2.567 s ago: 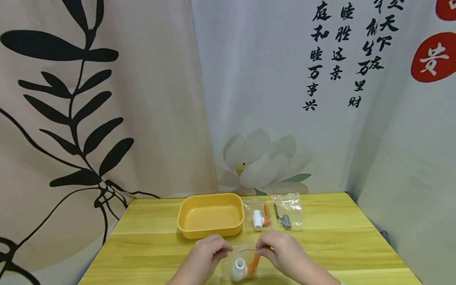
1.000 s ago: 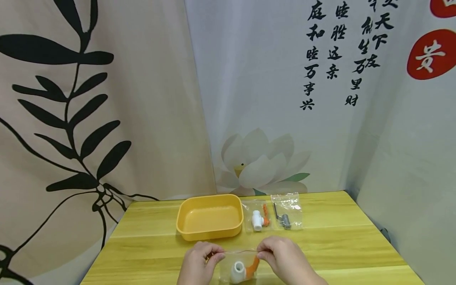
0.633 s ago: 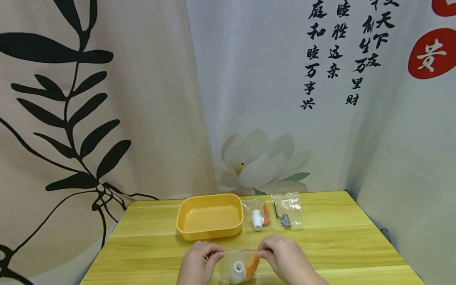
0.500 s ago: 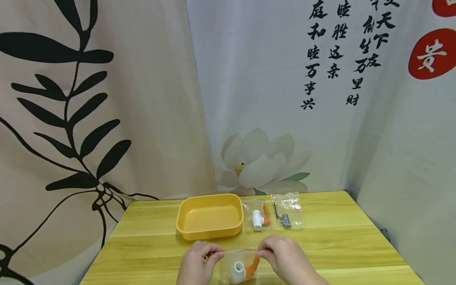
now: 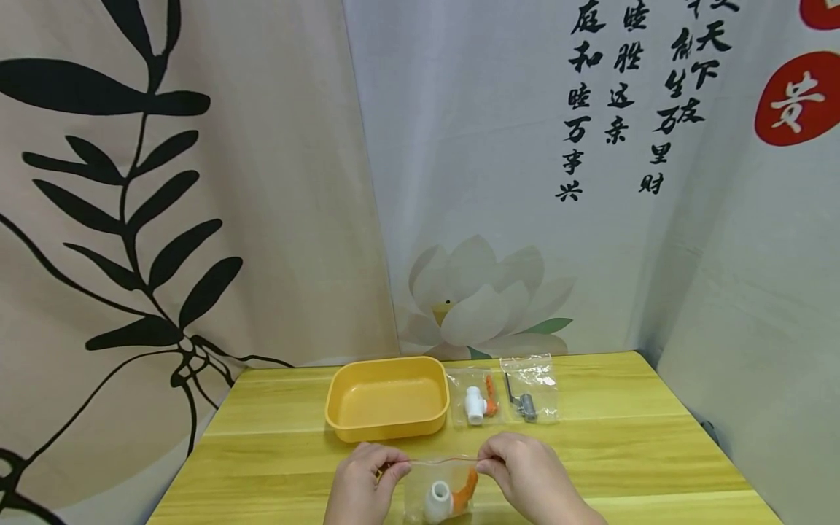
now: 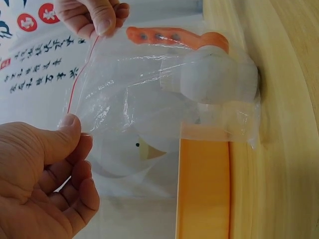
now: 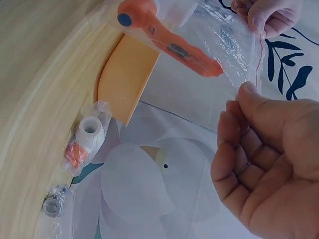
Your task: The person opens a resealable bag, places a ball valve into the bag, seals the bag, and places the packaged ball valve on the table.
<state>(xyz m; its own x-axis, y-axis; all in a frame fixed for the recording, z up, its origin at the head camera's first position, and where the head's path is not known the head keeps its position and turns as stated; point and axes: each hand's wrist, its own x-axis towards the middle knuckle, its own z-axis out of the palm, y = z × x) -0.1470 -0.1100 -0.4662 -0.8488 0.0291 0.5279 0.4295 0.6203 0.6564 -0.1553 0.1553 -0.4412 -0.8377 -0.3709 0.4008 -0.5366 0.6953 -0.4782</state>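
Note:
Both hands hold a clear zip bag (image 5: pixel 420 477) upright by its red-lined top edge. Inside is a white plastic ball valve (image 5: pixel 438 502) with an orange lever handle (image 5: pixel 466 490). My left hand (image 5: pixel 367 483) pinches one top corner between thumb and forefinger. At the opposite corner, my right hand (image 5: pixel 530 475) pinches the edge in the same way. The red strip runs between the fingertips, slightly wavy in the left wrist view. In that view the valve (image 6: pixel 209 74) sits at the bag's bottom, close to the tabletop. Whether the zip is parted I cannot tell.
A yellow rectangular tray (image 5: pixel 387 432) stands beyond the hands. Right of it lies a bagged white valve (image 5: pixel 475 405) with an orange handle. Beside that, another clear bag (image 5: pixel 541 379) holds a grey cylindrical part (image 5: pixel 527 407) and a dark thin piece. A printed curtain hangs behind the table.
Since the earliest frame my left hand has shifted left along the bag's top edge, so the hands are farther apart and more red strip shows. Over the last second they barely move.

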